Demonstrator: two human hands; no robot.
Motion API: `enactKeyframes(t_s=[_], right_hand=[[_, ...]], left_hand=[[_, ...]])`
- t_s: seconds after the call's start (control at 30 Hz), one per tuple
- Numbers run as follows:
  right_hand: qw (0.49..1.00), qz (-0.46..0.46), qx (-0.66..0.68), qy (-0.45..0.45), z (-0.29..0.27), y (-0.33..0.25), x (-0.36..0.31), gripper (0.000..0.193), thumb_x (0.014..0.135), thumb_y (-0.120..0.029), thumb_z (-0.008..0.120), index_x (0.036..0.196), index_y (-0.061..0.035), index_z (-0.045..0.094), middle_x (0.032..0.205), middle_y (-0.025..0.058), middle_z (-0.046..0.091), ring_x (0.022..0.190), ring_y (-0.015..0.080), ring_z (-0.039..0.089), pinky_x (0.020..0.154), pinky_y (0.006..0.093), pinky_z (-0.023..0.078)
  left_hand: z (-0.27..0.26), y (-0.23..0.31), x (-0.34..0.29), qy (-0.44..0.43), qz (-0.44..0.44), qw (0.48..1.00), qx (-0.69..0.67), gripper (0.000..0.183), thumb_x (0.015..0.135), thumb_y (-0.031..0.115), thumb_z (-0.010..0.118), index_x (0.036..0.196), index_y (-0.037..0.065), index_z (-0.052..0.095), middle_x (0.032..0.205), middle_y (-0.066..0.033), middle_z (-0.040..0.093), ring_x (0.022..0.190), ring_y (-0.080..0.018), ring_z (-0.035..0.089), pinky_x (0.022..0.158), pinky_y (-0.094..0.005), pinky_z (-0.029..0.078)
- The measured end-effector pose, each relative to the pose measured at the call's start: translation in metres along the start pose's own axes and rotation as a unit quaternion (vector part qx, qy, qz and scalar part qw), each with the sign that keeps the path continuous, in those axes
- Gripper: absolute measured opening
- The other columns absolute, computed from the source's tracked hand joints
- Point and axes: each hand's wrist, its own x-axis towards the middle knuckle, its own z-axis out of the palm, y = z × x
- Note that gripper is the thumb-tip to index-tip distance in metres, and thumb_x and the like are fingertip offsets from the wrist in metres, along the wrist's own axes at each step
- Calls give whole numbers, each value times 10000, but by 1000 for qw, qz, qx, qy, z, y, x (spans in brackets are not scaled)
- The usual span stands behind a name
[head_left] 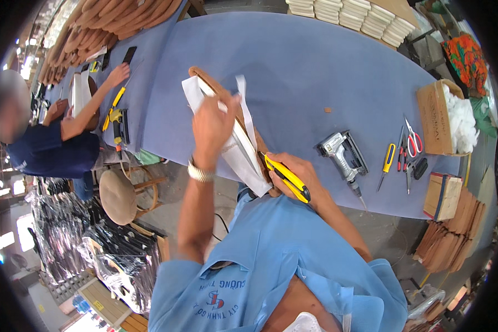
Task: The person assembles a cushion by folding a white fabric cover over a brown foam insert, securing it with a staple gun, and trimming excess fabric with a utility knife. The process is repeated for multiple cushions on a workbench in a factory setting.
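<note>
A long brown padded piece [203, 77] with white fabric [243, 163] along its underside lies slanted before me, one end near my body. My left hand [213, 130] is closed over its upper half, the fingers pinching a narrow white fabric strip [247, 110] that stands away from the piece. Its lower end is against my right hand [301, 171], which is wrapped round a yellow utility knife [286, 177]. The knife's front end meets the edge of the piece; its blade is too small to make out.
Right on the blue table [282, 50] lie a nail gun [343, 155], a yellow screwdriver [388, 160], red-handled scissors [414, 141] and a carton [434, 119] of white stuffing. Left, a co-worker [55, 138] handles another piece near a second nail gun [119, 124]. Brown padded pieces [99, 27] are stacked far left.
</note>
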Motion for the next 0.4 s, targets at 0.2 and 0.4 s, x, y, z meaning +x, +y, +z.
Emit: enactKeyframes(t_s=[0.2, 0.4], right_hand=[[998, -1, 34, -50, 2, 1, 0, 374, 881, -102, 744, 1245, -55, 665, 1006, 157, 723, 844, 359, 711, 743, 404, 576], [1000, -18, 5, -18, 9, 11, -5, 379, 876, -163, 776, 1231, -84, 671, 1017, 158, 730, 853, 353, 721, 740, 407, 582]], left_hand=[[13, 17, -89, -39, 7, 992, 117, 395, 898, 390, 806, 982, 29, 670, 862, -122, 666, 725, -325, 679, 639, -452, 531], [10, 6, -72, -120, 113, 977, 133, 309, 871, 300, 789, 1010, 60, 652, 952, -139, 655, 951, -373, 685, 758, -465, 549]])
